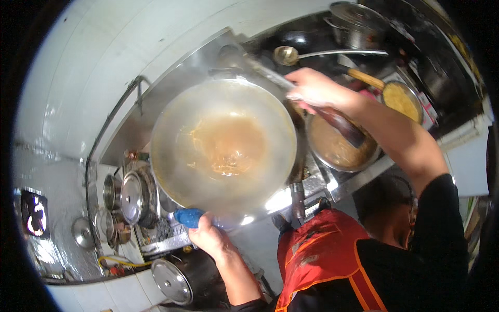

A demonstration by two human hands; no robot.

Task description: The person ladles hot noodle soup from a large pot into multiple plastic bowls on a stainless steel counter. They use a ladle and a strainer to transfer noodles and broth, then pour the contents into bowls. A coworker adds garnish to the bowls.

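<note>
A large metal wok (171, 117) stands before me with steaming brownish liquid (237, 144) in its middle. My left hand (208, 234) grips the blue cloth (190, 217) wrapped at the wok's near edge. My right hand (308, 87) is closed around the shaft of a long-handled utensil (269, 74), above the wok's right rim. The utensil's dark wooden handle end (343, 126) points toward a metal bowl of brownish liquid (339, 156); its far end, blurred by steam, lies beyond the wok.
A ladle (286, 55) lies at the back. On the right, a wooden-handled strainer (401, 101) holds yellowish food, below a lidded pot (356, 31). Lidded pots (132, 197) stand at left, another lid (171, 281) nearer. A dark wooden handle (298, 201) points toward my red apron.
</note>
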